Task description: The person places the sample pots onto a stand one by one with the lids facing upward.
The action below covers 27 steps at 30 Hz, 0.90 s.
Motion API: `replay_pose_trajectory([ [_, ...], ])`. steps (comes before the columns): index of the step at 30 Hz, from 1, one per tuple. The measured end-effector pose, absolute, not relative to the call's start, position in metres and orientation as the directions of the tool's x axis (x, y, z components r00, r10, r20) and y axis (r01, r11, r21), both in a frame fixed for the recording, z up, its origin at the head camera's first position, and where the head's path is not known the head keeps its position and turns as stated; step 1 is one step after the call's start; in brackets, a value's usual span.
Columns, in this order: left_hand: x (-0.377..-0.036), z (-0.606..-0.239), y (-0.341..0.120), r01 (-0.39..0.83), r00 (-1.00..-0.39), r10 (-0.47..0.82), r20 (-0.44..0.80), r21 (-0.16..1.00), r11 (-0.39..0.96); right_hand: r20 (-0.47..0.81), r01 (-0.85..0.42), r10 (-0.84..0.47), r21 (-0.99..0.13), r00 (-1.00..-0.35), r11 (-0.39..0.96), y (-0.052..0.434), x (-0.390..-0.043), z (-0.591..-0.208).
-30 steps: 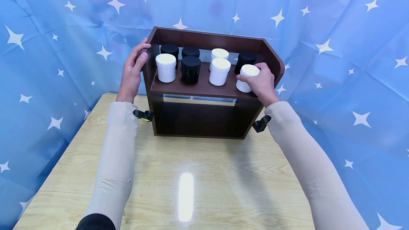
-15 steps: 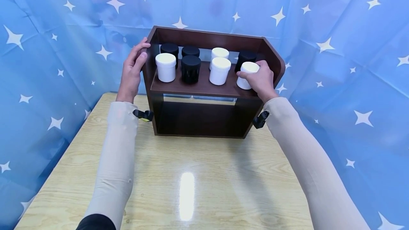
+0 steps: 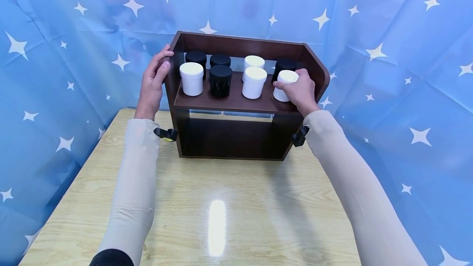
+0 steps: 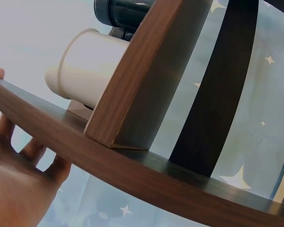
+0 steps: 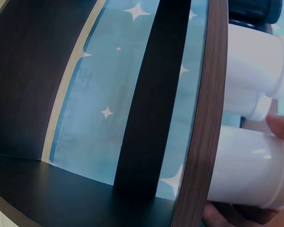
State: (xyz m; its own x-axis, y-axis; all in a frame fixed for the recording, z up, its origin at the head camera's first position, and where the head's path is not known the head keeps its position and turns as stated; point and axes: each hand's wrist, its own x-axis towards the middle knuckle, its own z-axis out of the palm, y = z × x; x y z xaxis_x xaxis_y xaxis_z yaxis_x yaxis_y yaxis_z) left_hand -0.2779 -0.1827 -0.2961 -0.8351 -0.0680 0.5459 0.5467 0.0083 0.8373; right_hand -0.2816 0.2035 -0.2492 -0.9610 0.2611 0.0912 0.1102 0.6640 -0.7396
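Observation:
In the head view a dark brown two-tier shelf stands on the table. My right hand grips a white lidded jar between thumb and fingers at the right end of the upper tier, beside the right side panel. The right wrist view shows this white jar close up at the tier's front edge. My left hand rests against the outer left side panel, fingers extended along it. Another white jar sits inside that panel, beside a black jar.
More jars share the upper tier: a white one in front, and black jars and a white one behind. The lower tier is dark brown. A blue star-patterned curtain surrounds the light wooden table.
My right hand has moved slightly back with the white jar, which now sits closer to the black jar behind it. The left hand stays in place on the shelf's side.

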Motion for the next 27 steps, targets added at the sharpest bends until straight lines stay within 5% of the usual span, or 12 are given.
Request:
replay_pose_trajectory([
  [16,-0.274,-0.285,-0.191,0.495,-0.868,-0.038,0.495,0.869,0.010,0.181,0.005,0.160,-0.647,-0.970,0.762,0.201,-0.268,-0.241],
  [27,-0.242,-0.290,-0.210,0.399,-0.894,-0.030,0.448,0.822,0.406,0.384,-0.224,-0.030,-0.470,-0.923,0.854,0.207,-0.224,-0.221],
])
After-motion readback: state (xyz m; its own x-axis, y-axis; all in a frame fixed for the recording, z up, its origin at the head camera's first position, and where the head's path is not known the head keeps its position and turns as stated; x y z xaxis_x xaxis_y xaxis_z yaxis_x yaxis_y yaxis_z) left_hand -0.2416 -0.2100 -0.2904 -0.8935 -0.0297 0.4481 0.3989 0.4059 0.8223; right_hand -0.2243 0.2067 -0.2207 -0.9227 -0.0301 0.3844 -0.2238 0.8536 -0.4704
